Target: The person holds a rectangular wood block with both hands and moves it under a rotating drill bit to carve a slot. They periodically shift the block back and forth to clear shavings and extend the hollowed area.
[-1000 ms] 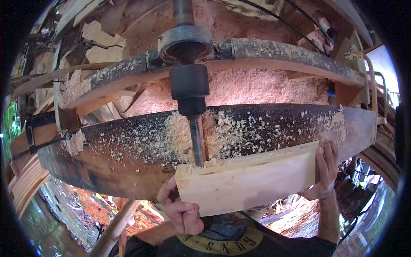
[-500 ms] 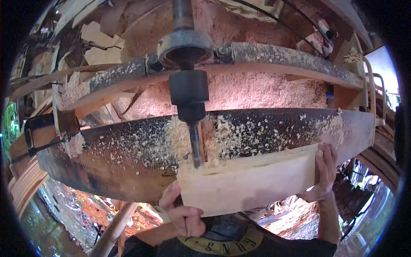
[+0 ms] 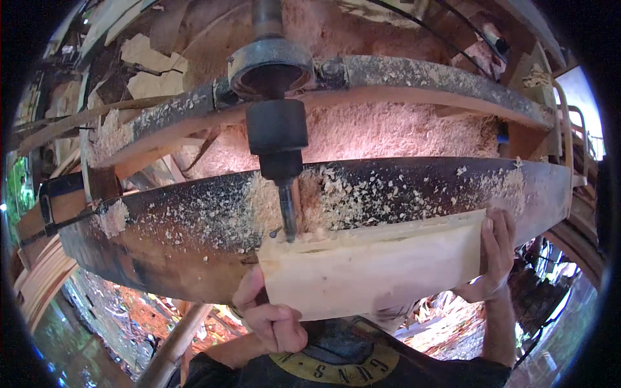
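Note:
A pale, squared wooden block [image 3: 372, 275] lies along the near edge of a dark worktable, its front face toward me. My left hand [image 3: 270, 317] is closed around its left end, thumb at the upper corner and fingers curled at the lower edge. At the opposite end my right hand [image 3: 495, 252] grips the block, fingers over the end face. A drill bit [image 3: 288, 213] in a dark chuck [image 3: 278, 132] points down at the left part of the block's top edge. Whether the tip touches the wood or sits in a slot, I cannot tell.
Shavings lie scattered over the worktable [image 3: 162, 239]. Behind it runs a dusty wooden beam [image 3: 446, 81], with a metal ring housing [image 3: 270, 68] around the spindle above the chuck. A heap of sawdust [image 3: 388, 132] fills the space beyond. A round pole [image 3: 174, 346] slants at lower left.
The whole view has shifted a little, so the chuck and bit appear slightly farther left and higher. Both hands keep their hold on the block, which has barely moved against the bit.

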`<state>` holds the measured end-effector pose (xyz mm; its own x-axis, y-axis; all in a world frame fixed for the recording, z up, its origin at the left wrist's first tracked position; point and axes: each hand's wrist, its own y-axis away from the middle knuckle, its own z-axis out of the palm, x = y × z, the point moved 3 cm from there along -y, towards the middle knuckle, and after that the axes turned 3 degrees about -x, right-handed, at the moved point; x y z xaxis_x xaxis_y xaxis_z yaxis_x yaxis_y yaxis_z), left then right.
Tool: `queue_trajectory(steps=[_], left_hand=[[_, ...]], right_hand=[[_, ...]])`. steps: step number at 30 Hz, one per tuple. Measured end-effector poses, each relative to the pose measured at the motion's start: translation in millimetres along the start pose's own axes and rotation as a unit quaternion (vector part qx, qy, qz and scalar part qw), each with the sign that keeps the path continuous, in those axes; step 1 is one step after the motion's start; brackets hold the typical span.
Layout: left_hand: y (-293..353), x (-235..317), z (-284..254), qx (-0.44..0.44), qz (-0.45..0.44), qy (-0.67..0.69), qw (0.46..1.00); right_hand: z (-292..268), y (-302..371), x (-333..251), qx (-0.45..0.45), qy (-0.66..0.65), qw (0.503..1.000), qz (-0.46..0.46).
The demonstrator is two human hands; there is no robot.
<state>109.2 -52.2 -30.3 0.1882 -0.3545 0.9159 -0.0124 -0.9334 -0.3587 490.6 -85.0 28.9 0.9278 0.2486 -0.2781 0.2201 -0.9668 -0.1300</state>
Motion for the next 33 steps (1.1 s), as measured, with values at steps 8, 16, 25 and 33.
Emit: queue_trajectory(steps=[8, 16, 25, 33], left_hand=[[8, 1, -14, -0.086, 0.150, -0.141, 0.975], [-5, 0, -2, -0.019, 0.020, 0.003, 1.000], [-1, -2, -3, 0.027, -0.036, 0.019, 0.999], [0, -7, 0, -0.024, 0.058, 0.031, 0.998]], right_hand=[[-2, -2, -1, -0.009, -0.004, 1.000, -0.002], [1, 2, 1, 0.000, 0.008, 1.000, 0.008], [6, -2, 0, 0.008, 0.000, 1.000, 0.025], [3, 0, 3, 0.000, 0.008, 1.000, 0.014]])
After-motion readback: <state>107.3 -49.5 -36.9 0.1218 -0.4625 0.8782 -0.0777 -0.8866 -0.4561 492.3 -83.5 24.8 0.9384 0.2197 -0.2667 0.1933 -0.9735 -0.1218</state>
